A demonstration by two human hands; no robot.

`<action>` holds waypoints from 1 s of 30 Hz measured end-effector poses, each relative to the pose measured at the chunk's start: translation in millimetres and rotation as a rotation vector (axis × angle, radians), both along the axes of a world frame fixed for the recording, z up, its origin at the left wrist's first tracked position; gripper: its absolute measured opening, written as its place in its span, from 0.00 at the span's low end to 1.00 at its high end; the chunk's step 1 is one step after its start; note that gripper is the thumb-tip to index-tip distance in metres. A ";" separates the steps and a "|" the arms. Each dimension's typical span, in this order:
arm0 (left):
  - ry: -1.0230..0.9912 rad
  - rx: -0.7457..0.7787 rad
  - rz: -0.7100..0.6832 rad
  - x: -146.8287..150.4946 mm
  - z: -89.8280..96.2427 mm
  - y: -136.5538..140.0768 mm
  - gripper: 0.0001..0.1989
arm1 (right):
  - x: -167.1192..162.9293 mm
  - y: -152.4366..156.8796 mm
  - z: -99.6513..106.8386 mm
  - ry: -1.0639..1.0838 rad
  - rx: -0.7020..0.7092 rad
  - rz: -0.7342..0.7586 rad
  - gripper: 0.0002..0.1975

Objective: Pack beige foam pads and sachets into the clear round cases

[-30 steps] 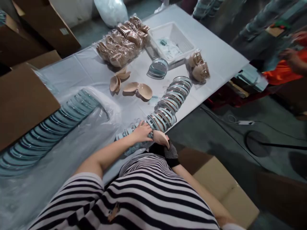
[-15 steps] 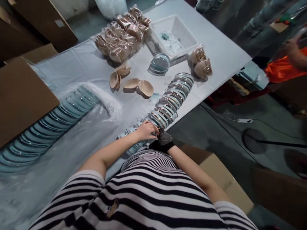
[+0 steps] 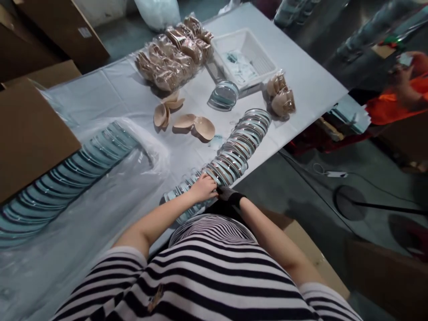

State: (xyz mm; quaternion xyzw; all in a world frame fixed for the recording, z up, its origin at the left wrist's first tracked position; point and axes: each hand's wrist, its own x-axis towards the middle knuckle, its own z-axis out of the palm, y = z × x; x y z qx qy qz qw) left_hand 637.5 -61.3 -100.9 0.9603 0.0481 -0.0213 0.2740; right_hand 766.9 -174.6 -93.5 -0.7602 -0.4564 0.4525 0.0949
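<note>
My left hand (image 3: 203, 187), bare, has its fingers curled at the table's near edge, against the near part of a long row of clear, rounded plastic pieces (image 3: 245, 140). Meeting its fingertips is my right hand (image 3: 229, 194), in a dark mesh glove with a black cuff. The right fingers look drawn together and are partly hidden. Whatever lies between the hands is too small and dark to make out. More clear pieces (image 3: 177, 191) continue the row left of my left hand. Beyond them lie loose beige moulded cups (image 3: 203, 128) and a separate clear rounded piece (image 3: 224, 94).
Bagged beige cups (image 3: 167, 67) are heaped at the back, beside a white basket (image 3: 267, 67) holding small packets. A smaller bagged bundle (image 3: 282, 101) sits right. At left, another clear stack (image 3: 67, 178) lies in film by a cardboard box (image 3: 30, 138). Someone in orange (image 3: 389, 104) is at right.
My right hand has tilted flatter, its wrist swinging slightly right. The left hand stays beside it, fingers still curled. The whole view has shifted slightly.
</note>
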 end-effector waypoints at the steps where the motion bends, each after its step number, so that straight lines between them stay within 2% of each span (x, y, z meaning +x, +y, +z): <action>1: -0.018 -0.002 0.016 -0.7 -0.5 -0.5 0.11 | 8.1 -0.3 7.3 0.032 0.007 0.035 0.04; 4: -0.121 -0.088 0.043 -7.0 1.5 -1.4 0.10 | 49.0 13.9 31.2 0.014 0.049 0.079 0.05; 7: -0.235 -0.226 0.141 -12.7 8.0 0.0 0.12 | 103.5 71.1 41.6 -0.134 0.243 0.019 0.09; 9: -0.268 -0.284 0.298 -9.9 11.7 5.1 0.12 | 132.3 126.8 34.4 -0.231 0.302 0.001 0.13; 11: -0.244 -0.337 0.476 0.2 11.2 16.3 0.11 | 146.7 179.6 18.2 -0.288 0.243 0.002 0.16; 14: -0.139 -0.508 0.793 23.4 -3.5 43.2 0.09 | 144.2 227.2 -8.9 -0.277 0.153 -0.003 0.07; 16: -0.080 -0.633 1.025 37.6 -21.7 62.2 0.13 | 136.4 234.7 -19.6 -0.224 0.143 0.013 0.10; 18: -0.071 -0.735 1.229 47.4 -40.8 76.4 0.22 | 130.5 230.1 -21.1 -0.158 0.143 0.034 0.14; 20: -0.103 -0.825 1.367 52.9 -54.3 83.9 0.28 | 127.3 220.6 -15.0 -0.081 0.167 0.046 0.13; 22: -0.146 -0.926 1.452 56.1 -58.3 86.4 0.27 | 124.4 209.8 -6.1 -0.008 0.208 0.044 0.11; 26: -0.326 -1.005 1.395 60.8 -40.2 89.9 0.27 | 117.4 186.4 6.8 0.300 0.224 0.028 0.12; 28: -0.403 -0.950 1.316 61.4 -22.3 94.9 0.27 | 116.4 177.6 11.0 0.474 0.264 -0.057 0.16; 30: -0.387 -0.843 1.196 60.8 -0.9 101.1 0.24 | 117.4 173.6 15.3 0.560 0.347 -0.196 0.22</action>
